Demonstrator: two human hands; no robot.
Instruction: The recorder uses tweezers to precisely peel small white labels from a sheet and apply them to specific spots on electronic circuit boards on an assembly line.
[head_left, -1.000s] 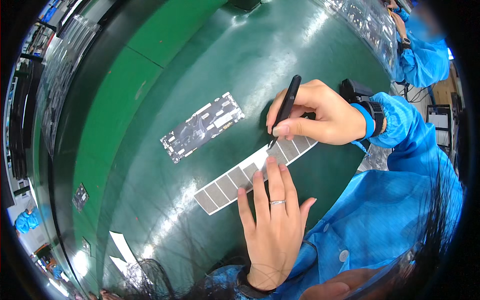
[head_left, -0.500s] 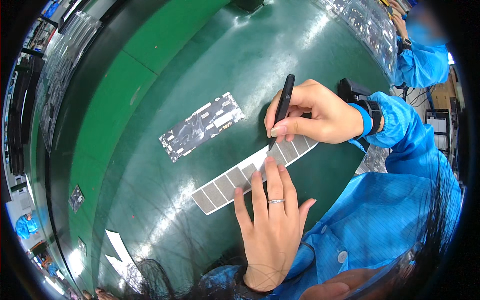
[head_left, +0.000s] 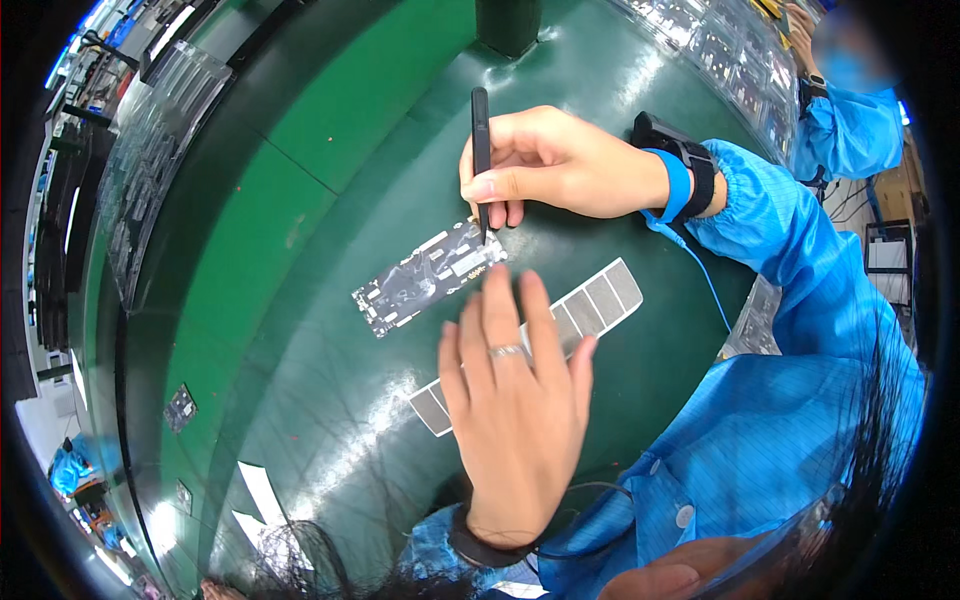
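Note:
A dark printed circuit board (head_left: 425, 280) with pale patches lies tilted on the green table. My right hand (head_left: 560, 165) pinches slim black tweezers (head_left: 481, 130), held nearly upright, with the tip at the board's right end. Whether anything small is at that tip I cannot make out. My left hand (head_left: 515, 400) is spread palm down, a ring on one finger, and its fingertips reach the board's near right edge. Under and beside this hand lies a white backing strip of grey rectangular stickers (head_left: 605, 300); the hand hides its middle.
White paper scraps (head_left: 262, 495) lie at the lower left. Two small dark boards, one of them larger (head_left: 181, 408), rest on the lighter green strip. Clear plastic trays (head_left: 715, 60) stand at the far right near a person in blue (head_left: 850, 130). A blue cord (head_left: 705, 270) trails from my right wristband.
My right hand has moved left with the tweezers, from the sticker strip to the board's right end. My left hand has shifted up and left, its fingertips now at the board's edge.

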